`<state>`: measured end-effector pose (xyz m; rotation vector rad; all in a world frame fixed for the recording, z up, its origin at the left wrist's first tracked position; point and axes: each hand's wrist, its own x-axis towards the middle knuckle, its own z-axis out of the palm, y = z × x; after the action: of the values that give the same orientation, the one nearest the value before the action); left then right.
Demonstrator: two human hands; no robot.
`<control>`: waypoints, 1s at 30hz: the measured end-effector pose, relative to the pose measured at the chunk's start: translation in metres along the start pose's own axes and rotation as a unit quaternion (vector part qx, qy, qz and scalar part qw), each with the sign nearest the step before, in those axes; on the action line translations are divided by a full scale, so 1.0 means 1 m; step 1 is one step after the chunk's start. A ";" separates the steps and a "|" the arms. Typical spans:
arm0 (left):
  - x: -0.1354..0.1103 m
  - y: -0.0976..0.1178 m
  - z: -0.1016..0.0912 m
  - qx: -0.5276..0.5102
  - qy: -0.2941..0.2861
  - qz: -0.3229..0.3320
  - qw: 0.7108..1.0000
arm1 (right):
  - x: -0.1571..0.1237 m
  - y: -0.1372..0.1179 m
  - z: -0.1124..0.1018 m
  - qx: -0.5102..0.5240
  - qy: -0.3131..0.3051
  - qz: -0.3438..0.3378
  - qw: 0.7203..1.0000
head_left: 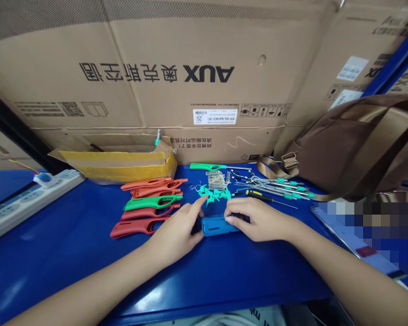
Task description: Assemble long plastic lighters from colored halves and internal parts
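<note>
A blue plastic lighter casing lies low over the table in front of me. The fingers of my right hand grip its right part, covering that end. At its left end is my left hand, with thumb and index finger apart and nothing seen between them. The left index fingertip reaches the near edge of a pile of small teal plastic triggers. Just behind them sits a bundle of small pale cylindrical parts. Left of my left hand lie several red casings and a green casing.
Metal rods with teal ends and wires lie at right, near a yellow-black screwdriver. A green lighter rests behind. Around them are a taped carton, a power strip, a brown bag and a phone.
</note>
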<state>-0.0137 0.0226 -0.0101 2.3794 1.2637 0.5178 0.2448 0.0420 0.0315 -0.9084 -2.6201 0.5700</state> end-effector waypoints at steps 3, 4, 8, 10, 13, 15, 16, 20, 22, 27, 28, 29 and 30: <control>0.002 -0.004 0.003 0.013 0.034 0.035 0.999 | -0.002 -0.004 0.002 -0.005 -0.037 -0.030 0.999; 0.003 -0.004 0.003 0.023 0.042 0.041 0.998 | -0.002 -0.004 0.004 -0.013 -0.045 -0.041 0.998; 0.004 0.003 -0.003 0.093 0.039 0.062 0.993 | 0.001 -0.001 0.013 -0.087 -0.028 -0.067 0.994; 0.005 0.008 -0.009 0.108 0.033 0.070 0.991 | 0.002 0.003 0.012 -0.108 0.018 -0.056 0.992; 0.004 0.016 -0.015 0.077 0.024 0.096 0.992 | 0.003 0.012 0.004 -0.140 0.101 0.017 0.985; 0.002 0.020 -0.015 0.058 -0.004 0.124 0.991 | 0.001 0.021 -0.004 -0.184 0.127 0.100 0.969; 0.001 0.022 -0.014 0.056 -0.021 0.136 0.989 | -0.001 0.026 -0.007 -0.207 0.128 0.141 0.960; -0.001 0.023 -0.010 0.075 -0.071 0.153 0.983 | -0.007 0.044 -0.013 -0.269 0.066 0.264 0.924; -0.002 0.023 -0.009 0.084 -0.080 0.154 0.981 | -0.007 0.049 -0.015 -0.259 0.035 0.270 0.927; -0.001 0.022 -0.012 0.105 -0.082 0.155 0.979 | -0.004 0.055 -0.026 -0.218 0.040 0.304 0.927; -0.001 0.022 -0.013 0.110 -0.081 0.153 0.979 | -0.005 0.057 -0.029 -0.223 0.048 0.325 0.918; 0.000 0.022 -0.013 0.114 -0.079 0.150 0.979 | -0.006 0.059 -0.031 -0.233 0.055 0.347 0.907; 0.000 0.021 -0.013 0.117 -0.078 0.148 0.979 | -0.007 0.061 -0.034 -0.243 0.057 0.368 0.896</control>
<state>-0.0057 0.0141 0.0120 2.7646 0.9521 0.2693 0.2960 0.0906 0.0317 -2.0497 -2.2722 -0.0158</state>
